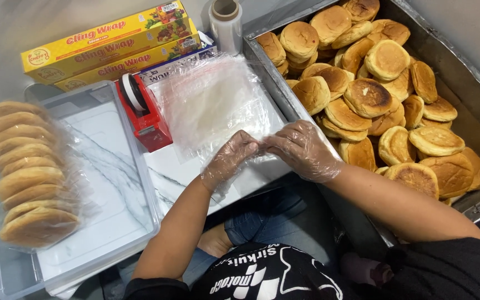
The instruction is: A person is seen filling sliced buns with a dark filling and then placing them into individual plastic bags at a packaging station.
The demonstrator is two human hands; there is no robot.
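Far left, at 9 o'clock of the view: a row of bagged buns [29,172] stacked on edge in clear film, lying in a shallow clear plastic tray [140,183] w/ a white marbled board under it. At 11 o'clock, two yellow cling-film boxes [112,41] lie stacked flat. Just below them, a red tape dispenser [144,114] stands upright at the tray's far right corner.

Centre: a pile of thin clear plastic bags [212,100] lies flat on the marbled surface; a roll of clear film [226,22] stands upright at 12 o'clock behind it.

Both hands wear loose clear gloves and meet at the near edge of the bag pile. Left hand [230,158] is curled narrow, fingertips pinched on the bag edge. Right hand [304,149] is also half-closed, fingers pinching the same edge from the other side (the two hands touch at the fingertips, approx. at the view's centre). Whether it's one bag or several between the fingers, can't tell.

Right side, 1 to 4 o'clock: a big metal tray [473,111] heaped w/ loose browned buns [369,97], lying at all angles, some tilted on others. The right forearm crosses the tray's near corner.
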